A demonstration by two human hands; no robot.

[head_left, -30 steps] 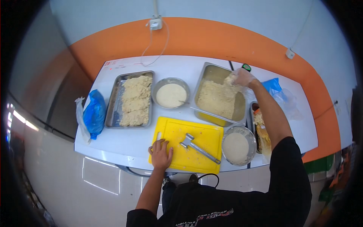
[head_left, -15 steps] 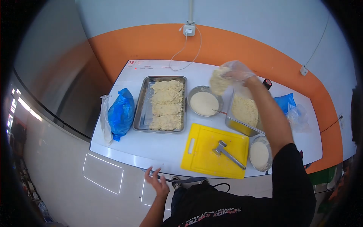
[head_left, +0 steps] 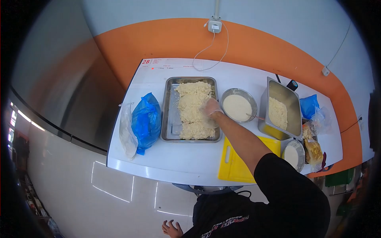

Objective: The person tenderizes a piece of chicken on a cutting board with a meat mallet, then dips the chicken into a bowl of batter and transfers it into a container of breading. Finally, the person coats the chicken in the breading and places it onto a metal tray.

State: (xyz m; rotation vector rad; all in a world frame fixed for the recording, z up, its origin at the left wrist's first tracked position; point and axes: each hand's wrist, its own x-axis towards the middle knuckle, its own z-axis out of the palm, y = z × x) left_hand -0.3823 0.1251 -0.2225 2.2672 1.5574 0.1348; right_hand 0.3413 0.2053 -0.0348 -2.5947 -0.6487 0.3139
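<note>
My right hand [head_left: 212,107], in a clear plastic glove, is over the steel tray [head_left: 171,138] with its fingers at the right end of a crumb-coated piece [head_left: 191,106]. That piece lies across the middle of the tray, among other pieces with the same pale, lumpy coating. The fingertips are blurred against the coating. Low in the view, below the table's front edge, my bare left hand [head_left: 172,229] hangs open with fingers apart, holding nothing. Right of the tray stands a metal bowl of pale batter [head_left: 237,107], with a thin handle leaning over its rim.
A deep steel pan [head_left: 291,105] holds pale crumbs [head_left: 278,113]. My forearm crosses a yellow cutting board [head_left: 234,164]. A second bowl [head_left: 293,154] is at the right front. Blue bag [head_left: 146,123] and white bag [head_left: 127,133] stand left; another blue bag [head_left: 309,106] is far right.
My right hand has carried the coated piece leftward from above the bowl and pan down to the tray. My left hand has dropped lower. The camera view has shifted left.
</note>
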